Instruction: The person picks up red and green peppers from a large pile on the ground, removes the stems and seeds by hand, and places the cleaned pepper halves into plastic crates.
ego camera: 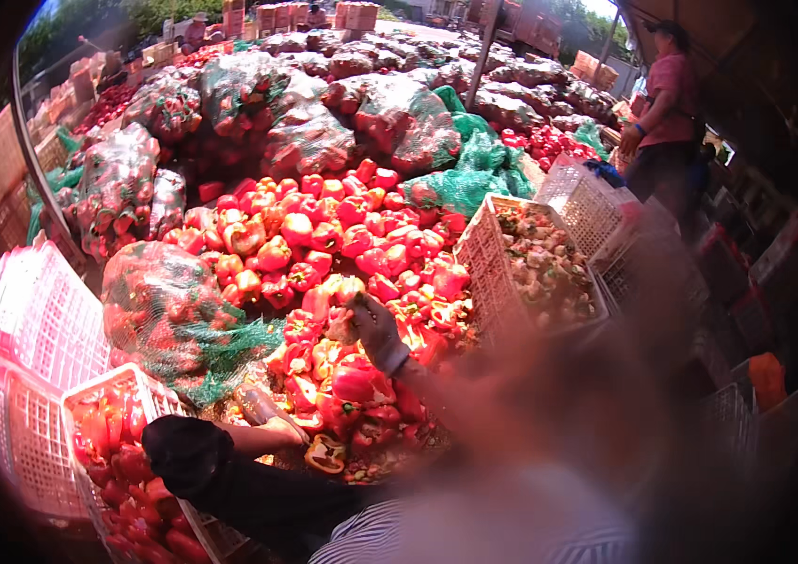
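Note:
My right hand (379, 333) reaches in from the lower right over a heap of red bell peppers (328, 233), with a pale cuff or band at the wrist. Its fingers are curled at a pale brownish piece (342, 327), which looks like part of a pepper; its exact kind is unclear. Below the hand lie broken and whole peppers, with a cut pepper half (325, 453) near my bent leg (258, 437). My left hand is out of view. A blurred shape close to the camera hides much of the lower right.
A white crate of red pepper pieces (124, 451) stands at lower left, beside stacked crates (39, 317). A crate of pale pepper cores (547, 261) is at right. Mesh sacks of peppers (159, 310) surround the heap. A person in a pink shirt (667, 106) stands at upper right.

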`<move>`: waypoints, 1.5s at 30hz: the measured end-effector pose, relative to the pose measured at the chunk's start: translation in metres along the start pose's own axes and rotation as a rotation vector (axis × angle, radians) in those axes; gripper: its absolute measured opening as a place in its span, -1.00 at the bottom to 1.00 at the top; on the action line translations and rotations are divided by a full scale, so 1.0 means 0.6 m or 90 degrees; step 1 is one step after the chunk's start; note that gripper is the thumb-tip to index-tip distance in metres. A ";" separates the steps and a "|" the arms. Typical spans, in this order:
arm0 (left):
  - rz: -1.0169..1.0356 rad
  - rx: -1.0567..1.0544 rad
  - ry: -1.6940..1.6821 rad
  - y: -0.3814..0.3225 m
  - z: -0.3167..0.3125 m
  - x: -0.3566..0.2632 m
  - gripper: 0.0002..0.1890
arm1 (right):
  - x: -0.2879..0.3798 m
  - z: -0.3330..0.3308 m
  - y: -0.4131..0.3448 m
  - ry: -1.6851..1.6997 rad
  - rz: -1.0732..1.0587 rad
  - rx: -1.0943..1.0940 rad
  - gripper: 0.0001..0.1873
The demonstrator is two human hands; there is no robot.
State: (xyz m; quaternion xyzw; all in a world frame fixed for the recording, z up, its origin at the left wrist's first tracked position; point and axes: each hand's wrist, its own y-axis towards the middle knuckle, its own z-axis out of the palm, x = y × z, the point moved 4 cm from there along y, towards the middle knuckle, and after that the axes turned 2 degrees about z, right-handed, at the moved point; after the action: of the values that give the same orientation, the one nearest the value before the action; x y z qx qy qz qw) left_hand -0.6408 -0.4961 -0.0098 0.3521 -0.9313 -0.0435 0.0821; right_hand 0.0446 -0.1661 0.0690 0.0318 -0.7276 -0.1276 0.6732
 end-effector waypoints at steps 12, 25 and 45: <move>0.479 0.095 -0.771 -0.126 -0.410 -0.660 -0.35 | 0.235 -0.484 -0.051 -0.668 -0.274 -0.490 -0.81; 0.480 0.704 -0.903 -0.299 -0.334 -1.010 -0.39 | -0.009 -0.521 0.012 -0.937 0.146 -0.050 -0.38; -0.135 0.722 -1.291 -0.224 -0.161 -0.822 -0.55 | -0.218 -0.315 -0.157 -0.721 0.383 0.051 -0.53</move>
State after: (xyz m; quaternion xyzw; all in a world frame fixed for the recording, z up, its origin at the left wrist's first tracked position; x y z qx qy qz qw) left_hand -0.1716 -0.2718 0.0061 0.2184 -0.4220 0.1111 -0.8729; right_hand 0.2311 -0.2556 -0.0680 -0.2208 -0.9519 0.0972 0.1890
